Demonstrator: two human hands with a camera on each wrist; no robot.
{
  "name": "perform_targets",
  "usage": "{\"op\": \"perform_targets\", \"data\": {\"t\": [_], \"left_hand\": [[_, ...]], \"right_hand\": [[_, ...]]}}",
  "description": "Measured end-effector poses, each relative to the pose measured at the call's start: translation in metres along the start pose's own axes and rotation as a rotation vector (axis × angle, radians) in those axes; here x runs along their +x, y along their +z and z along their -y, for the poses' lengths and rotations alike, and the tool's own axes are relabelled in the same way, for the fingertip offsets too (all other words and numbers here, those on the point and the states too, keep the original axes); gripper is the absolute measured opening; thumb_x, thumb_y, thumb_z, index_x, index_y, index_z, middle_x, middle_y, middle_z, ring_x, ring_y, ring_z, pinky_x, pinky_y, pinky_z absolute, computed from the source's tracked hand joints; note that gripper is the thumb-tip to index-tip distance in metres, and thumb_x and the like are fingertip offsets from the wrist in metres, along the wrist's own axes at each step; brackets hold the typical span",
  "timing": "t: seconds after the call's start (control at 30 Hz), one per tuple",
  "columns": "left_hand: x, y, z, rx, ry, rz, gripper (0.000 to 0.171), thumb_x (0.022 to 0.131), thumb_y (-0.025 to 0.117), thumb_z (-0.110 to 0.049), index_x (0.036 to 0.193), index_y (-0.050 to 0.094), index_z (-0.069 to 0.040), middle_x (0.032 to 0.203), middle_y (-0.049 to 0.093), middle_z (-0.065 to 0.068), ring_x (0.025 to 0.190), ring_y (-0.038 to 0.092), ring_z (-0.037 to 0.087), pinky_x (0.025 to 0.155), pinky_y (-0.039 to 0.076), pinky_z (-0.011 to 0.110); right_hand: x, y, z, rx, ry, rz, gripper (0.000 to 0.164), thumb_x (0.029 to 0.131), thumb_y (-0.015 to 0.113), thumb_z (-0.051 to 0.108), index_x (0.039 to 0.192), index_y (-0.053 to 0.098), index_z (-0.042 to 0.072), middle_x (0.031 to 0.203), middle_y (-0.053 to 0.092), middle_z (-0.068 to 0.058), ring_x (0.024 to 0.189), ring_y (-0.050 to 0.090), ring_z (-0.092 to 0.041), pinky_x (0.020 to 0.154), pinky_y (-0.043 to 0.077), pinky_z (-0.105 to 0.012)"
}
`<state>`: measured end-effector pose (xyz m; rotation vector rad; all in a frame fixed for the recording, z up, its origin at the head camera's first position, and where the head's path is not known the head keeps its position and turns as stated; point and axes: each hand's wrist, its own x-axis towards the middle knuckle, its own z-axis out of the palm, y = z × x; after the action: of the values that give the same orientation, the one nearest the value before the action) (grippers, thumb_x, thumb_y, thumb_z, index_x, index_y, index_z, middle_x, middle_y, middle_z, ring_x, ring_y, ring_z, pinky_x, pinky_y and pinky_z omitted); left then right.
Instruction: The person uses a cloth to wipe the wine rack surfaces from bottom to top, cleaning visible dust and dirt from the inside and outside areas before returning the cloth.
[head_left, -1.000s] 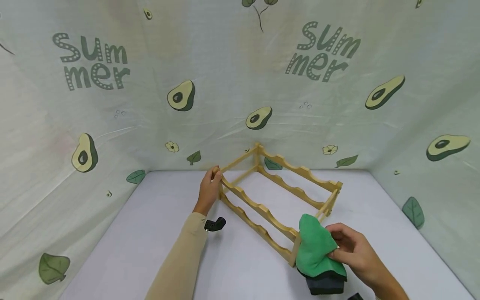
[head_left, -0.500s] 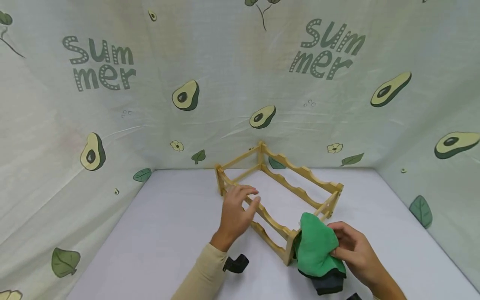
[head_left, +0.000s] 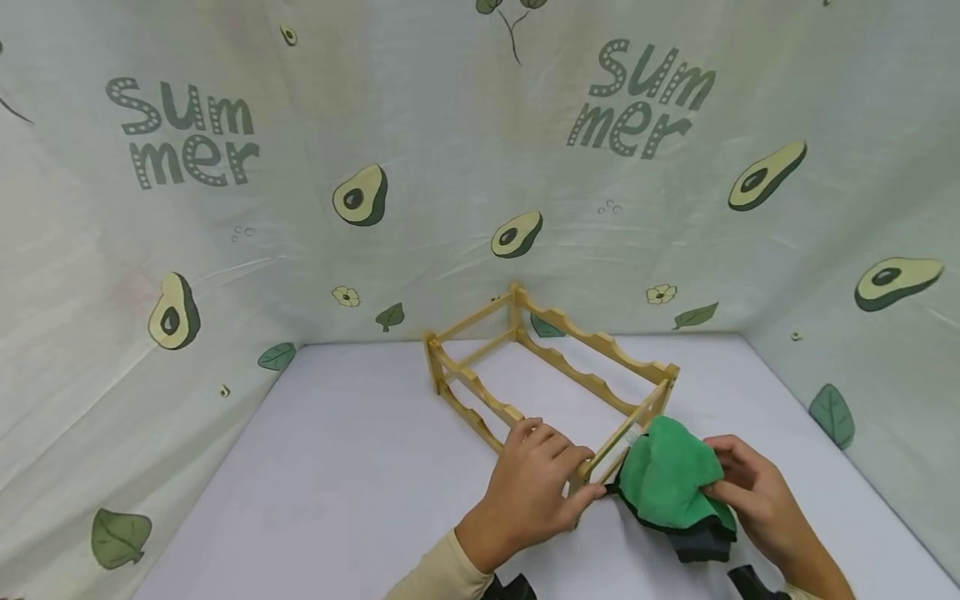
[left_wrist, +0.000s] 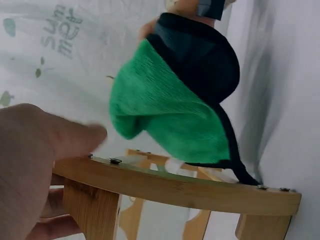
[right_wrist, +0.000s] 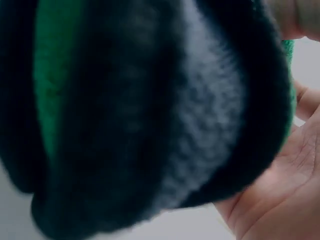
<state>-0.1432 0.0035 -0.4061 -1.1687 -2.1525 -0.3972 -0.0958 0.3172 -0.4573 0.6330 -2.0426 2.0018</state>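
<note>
A light wooden rack [head_left: 555, 360] with scalloped rails lies on the table. My left hand [head_left: 528, 483] is at its near corner. In the left wrist view, the thumb [left_wrist: 80, 142] lies along one side of the rack's end post [left_wrist: 175, 190], with fingers showing on the other side. My right hand [head_left: 757, 492] pinches a cleaning cloth [head_left: 667, 475], green on one face and dark grey on the other, with black edging. It hangs in folds at the rack's near right end. Up close in the right wrist view, the cloth [right_wrist: 210, 115] fills most of the picture.
The white table [head_left: 330, 467] runs back to a pale curtain [head_left: 435, 108] printed with avocados, leaves and lettering. The rack's far corner stands close to that curtain. Dark wrist devices [head_left: 753, 583] show at both wrists.
My left hand has left the rack's far left corner and come down right to its near corner. The right hand, still pinching the cloth, has shifted slightly right.
</note>
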Motion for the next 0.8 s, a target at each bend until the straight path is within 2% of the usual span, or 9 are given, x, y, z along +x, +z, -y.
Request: {"op": "perform_targets", "data": {"t": [0.1,0.23,0.37,0.47,0.63,0.73,0.8], "left_hand": [[-0.001,0.001,-0.001,-0.065,-0.029,0.023,0.023,0.087,0.079,-0.039,0.102,0.074,-0.022,0.092,0.070,-0.011,0.090,0.061,0.008,0.099,0.044,0.037],[-0.002,0.002,-0.001,-0.142,-0.024,0.017,0.020,0.087,0.080,-0.030,0.103,0.074,-0.019,0.092,0.069,-0.012,0.088,0.060,0.006,0.096,0.045,0.032],[-0.004,0.002,-0.001,-0.179,0.015,0.022,0.020,0.088,0.078,-0.028,0.104,0.073,-0.019,0.093,0.068,-0.013,0.090,0.058,0.003,0.096,0.044,0.031],[-0.003,0.001,0.003,-0.205,0.051,0.036,0.020,0.089,0.076,-0.028,0.107,0.073,-0.019,0.095,0.069,-0.012,0.092,0.058,0.003,0.097,0.044,0.031],[-0.002,0.001,0.013,-0.268,0.101,0.064,0.019,0.090,0.075,-0.027,0.107,0.073,-0.017,0.098,0.070,-0.010,0.095,0.061,0.005,0.098,0.045,0.032],[-0.002,-0.001,0.021,-0.311,0.107,0.086,0.019,0.091,0.075,-0.026,0.107,0.073,-0.016,0.099,0.071,-0.009,0.096,0.061,0.007,0.098,0.045,0.033],[-0.003,-0.001,0.028,-0.329,0.110,0.103,0.020,0.091,0.074,-0.026,0.108,0.073,-0.016,0.100,0.071,-0.009,0.098,0.062,0.007,0.097,0.045,0.033]], "right_hand": [[0.002,0.006,0.000,-0.210,0.049,-0.035,0.039,0.086,0.059,-0.020,0.121,0.055,-0.002,0.109,0.068,-0.002,0.098,0.065,-0.010,0.079,0.054,-0.023],[0.007,0.024,0.000,-0.393,0.096,0.013,0.034,0.084,0.070,-0.010,0.115,0.057,-0.002,0.106,0.067,-0.004,0.098,0.065,-0.009,0.077,0.054,-0.024],[0.007,0.041,0.001,-0.384,0.188,0.080,0.033,0.085,0.074,-0.002,0.113,0.058,0.002,0.105,0.065,-0.011,0.091,0.066,-0.015,0.070,0.057,-0.032],[0.007,0.051,0.001,-0.398,0.236,0.111,0.033,0.087,0.076,0.006,0.115,0.058,0.005,0.108,0.064,-0.012,0.088,0.064,-0.015,0.066,0.058,-0.033],[0.007,0.069,0.001,-0.512,0.184,0.136,0.036,0.088,0.079,0.018,0.118,0.061,0.011,0.102,0.066,-0.002,0.084,0.062,-0.010,0.060,0.056,-0.029],[0.006,0.082,0.003,-0.639,0.127,0.127,0.044,0.085,0.082,0.026,0.122,0.061,0.012,0.101,0.066,0.005,0.080,0.059,-0.005,0.059,0.053,-0.026],[0.005,0.092,0.004,-0.750,0.094,0.109,0.054,0.082,0.084,0.034,0.125,0.061,0.011,0.106,0.066,0.006,0.082,0.058,-0.003,0.063,0.052,-0.026]]}}
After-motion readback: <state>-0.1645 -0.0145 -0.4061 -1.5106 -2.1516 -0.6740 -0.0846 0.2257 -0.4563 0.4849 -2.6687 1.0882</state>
